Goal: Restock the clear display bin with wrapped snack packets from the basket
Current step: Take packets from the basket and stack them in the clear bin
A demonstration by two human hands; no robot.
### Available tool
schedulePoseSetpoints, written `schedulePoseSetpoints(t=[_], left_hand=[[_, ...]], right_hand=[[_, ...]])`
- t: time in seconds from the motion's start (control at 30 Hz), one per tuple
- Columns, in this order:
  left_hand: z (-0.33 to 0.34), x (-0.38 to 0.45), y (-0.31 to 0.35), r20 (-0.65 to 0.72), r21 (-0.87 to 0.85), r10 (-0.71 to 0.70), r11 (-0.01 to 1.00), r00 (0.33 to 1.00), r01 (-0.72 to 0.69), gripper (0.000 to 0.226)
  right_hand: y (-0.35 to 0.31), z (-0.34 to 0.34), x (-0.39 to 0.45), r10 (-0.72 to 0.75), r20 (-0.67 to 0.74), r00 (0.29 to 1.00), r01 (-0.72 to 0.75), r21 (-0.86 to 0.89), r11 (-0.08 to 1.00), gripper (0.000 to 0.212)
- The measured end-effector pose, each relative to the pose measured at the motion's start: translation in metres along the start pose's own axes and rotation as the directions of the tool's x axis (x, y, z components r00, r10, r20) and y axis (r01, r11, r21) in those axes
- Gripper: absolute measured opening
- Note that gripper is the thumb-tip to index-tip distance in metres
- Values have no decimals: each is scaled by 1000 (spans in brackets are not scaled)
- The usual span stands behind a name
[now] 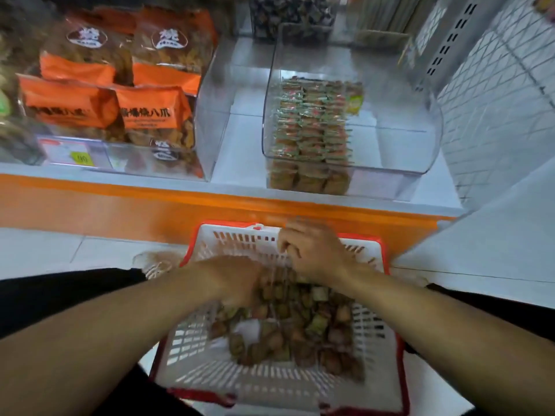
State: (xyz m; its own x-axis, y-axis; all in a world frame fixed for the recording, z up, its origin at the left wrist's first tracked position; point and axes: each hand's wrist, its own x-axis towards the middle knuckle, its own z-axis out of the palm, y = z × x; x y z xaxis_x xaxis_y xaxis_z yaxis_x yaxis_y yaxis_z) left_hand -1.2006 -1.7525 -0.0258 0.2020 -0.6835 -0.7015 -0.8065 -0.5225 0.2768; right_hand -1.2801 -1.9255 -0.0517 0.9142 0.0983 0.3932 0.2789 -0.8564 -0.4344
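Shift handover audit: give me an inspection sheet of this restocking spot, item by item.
Surface: white shelf top with orange front edge.
Job's things: clear display bin, stacked packets along its left side, right side bare; basket below holds loose snack packets.
Clutter: orange snack bags in the neighbouring bin.
Grippers: left hand and right hand reach into the basket; grips blurred.
Cables: nothing seen.
Surroundings: white tiled wall at right.
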Motion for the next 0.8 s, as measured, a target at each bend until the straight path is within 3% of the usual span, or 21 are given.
schedulePoseSetpoints(t=[0.03,0.1,0.17,0.2,0.33,0.47,0.63,0.8], left_hand=[[15,8,-8,35,-72,-4,997,999,7,24],[40,23,-24,19,-208,-20,978,1000,23,32],[62,38,-38,-19,-268,-79,961,997,71,45],[73,45,-44,-30,-296,-123,949,992,108,52],[104,82,-62,-97,-403,-243,896,965,185,68],[133,116,-81,-69,-324,-222,927,973,188,94],[146,150,-100,-142,-409,-303,885,942,223,82],[144,184,-96,-109,-384,-365,873,925,300,78]], right_hand=[[11,23,-21,178,185,967,-170,-58,984,15],[31,62,-59,475,411,779,-421,-218,880,27],[44,90,-83,590,505,630,-520,-290,803,46],[47,101,-87,608,525,596,-536,-303,788,53],[64,130,-88,609,540,581,-479,-378,792,73],[75,158,-83,653,539,532,-460,-464,757,74],[82,187,-76,702,603,379,-530,-481,698,76],[90,200,-83,699,619,358,-574,-445,687,85]])
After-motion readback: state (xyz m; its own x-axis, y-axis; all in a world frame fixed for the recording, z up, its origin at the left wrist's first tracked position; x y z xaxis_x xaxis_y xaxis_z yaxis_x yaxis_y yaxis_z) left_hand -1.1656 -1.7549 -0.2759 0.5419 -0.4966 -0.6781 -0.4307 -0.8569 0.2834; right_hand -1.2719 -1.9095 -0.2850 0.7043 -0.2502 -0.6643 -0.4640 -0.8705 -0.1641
